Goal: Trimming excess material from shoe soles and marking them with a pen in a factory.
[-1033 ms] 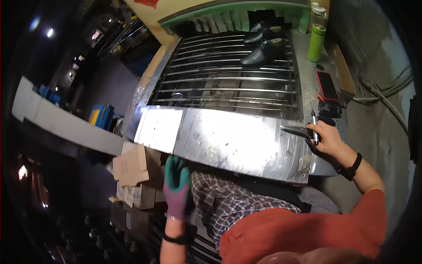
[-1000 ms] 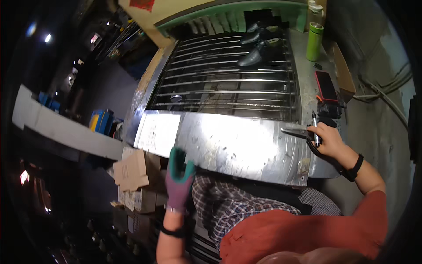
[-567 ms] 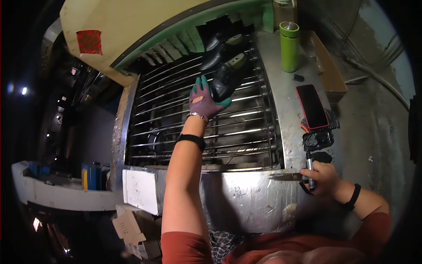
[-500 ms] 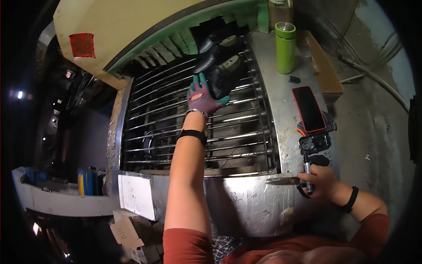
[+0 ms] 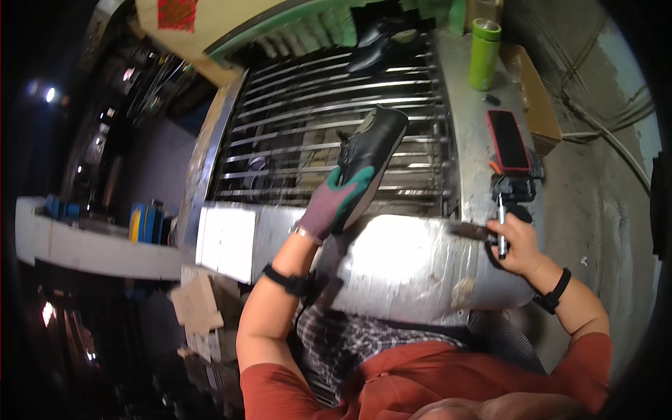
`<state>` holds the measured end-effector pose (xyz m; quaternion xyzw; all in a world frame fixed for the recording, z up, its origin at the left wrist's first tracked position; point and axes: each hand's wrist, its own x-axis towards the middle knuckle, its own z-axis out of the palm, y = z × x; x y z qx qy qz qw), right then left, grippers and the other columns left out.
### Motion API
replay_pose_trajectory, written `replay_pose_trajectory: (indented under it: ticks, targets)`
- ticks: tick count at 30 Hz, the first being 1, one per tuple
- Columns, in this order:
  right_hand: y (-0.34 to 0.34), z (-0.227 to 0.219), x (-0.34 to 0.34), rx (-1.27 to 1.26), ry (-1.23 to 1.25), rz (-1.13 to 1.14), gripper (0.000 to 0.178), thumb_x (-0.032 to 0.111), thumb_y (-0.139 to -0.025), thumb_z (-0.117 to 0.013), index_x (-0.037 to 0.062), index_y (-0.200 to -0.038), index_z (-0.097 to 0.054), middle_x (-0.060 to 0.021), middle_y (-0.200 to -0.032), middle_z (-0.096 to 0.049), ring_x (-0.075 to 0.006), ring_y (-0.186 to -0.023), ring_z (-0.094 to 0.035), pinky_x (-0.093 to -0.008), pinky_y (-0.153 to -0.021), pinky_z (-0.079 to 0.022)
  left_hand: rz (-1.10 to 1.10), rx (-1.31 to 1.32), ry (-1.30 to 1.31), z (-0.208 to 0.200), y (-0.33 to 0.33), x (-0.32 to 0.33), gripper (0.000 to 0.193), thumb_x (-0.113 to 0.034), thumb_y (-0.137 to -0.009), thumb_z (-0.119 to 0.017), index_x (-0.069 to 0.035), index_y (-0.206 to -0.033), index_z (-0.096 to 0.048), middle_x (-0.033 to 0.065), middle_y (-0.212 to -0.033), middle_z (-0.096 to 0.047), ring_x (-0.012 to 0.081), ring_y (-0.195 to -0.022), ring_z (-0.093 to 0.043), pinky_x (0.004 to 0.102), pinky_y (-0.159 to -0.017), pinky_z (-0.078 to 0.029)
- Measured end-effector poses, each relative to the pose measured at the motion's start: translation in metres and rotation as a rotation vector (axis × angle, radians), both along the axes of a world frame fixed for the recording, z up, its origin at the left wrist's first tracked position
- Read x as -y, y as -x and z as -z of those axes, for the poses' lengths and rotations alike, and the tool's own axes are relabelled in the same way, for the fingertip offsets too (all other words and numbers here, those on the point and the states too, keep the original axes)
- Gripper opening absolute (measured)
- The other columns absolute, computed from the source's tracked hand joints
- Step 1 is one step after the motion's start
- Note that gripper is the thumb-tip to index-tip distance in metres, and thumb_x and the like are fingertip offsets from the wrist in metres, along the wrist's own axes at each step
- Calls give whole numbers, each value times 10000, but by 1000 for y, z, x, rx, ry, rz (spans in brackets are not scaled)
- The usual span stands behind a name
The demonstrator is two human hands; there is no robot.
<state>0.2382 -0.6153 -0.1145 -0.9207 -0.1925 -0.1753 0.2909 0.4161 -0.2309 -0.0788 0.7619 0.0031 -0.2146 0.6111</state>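
Note:
My left hand (image 5: 332,199), in a purple and green work glove, is closed around a black lace-up shoe (image 5: 376,143). The shoe is tilted with its toe end held in the glove and its heel pointing up and away, over the near part of the metal roller rack (image 5: 280,150). My bare right hand (image 5: 521,245) is closed around a marker pen (image 5: 502,231). A dark blade (image 5: 467,231) juts leftward from the same hand, with a black loop below it, looking like scissors. Other black shoes (image 5: 374,52) lie at the rack's far end.
On the metal ledge to the right stand a green bottle (image 5: 484,56) and a red-edged phone (image 5: 508,140), with a black device (image 5: 513,187) nearer me. A cardboard box (image 5: 537,98) is beside them. White paper (image 5: 226,241) lies on the near left metal surface.
My left hand has taken hold of a shoe from the far end of the rack and drawn it toward me. The right hand keeps its hold on the marker and blade.

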Motion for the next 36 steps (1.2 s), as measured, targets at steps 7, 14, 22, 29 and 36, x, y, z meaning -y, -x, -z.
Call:
replay_pose_trajectory:
  ticks: [7,14,22,29,36]
  targets:
    - [1,-32,-31,-196,-156,-104,446,2,-724,-667,24,-1164,-597,-168,-1010,-629,-340,-878,-622,-372,-821,-502,-368,-169,650,-65,238,-64,691,-581,-987,-426,-61,-1442,-437,130,-1375,-548,242,-1171,-596,376,-986,-503]
    - [80,-53,-184,-1169,-743,-589,425,0,-872,-652,66,-1281,-560,-44,-1082,-608,-103,-992,-579,-239,-824,-492,-742,-513,1402,24,375,-100,915,-767,-840,-487,-64,-1424,-450,204,-1297,-587,437,-1074,-618,561,-967,-488]
    - [130,-11,-271,-1974,-1018,-723,478,97,-915,-688,83,-1342,-473,-46,-903,-588,-57,-611,-464,-211,-497,-345,-865,-352,1392,68,443,-83,745,-675,-933,-432,-90,-1391,-467,154,-1240,-609,314,-1079,-631,472,-921,-546]
    - [135,-8,-285,-2008,-991,-682,464,90,-924,-677,84,-1339,-471,-27,-835,-549,-59,-594,-428,-215,-498,-332,-852,-341,1439,68,446,-84,640,-597,-997,-385,-94,-1375,-497,60,-1158,-639,161,-995,-634,310,-850,-544]
    - [138,-11,-288,-2014,-906,-674,455,72,-925,-668,80,-1341,-483,11,-795,-523,-43,-579,-385,-220,-493,-281,-705,-277,1709,86,450,-89,645,-602,-985,-412,-95,-1374,-497,61,-1179,-637,176,-988,-639,324,-859,-544]
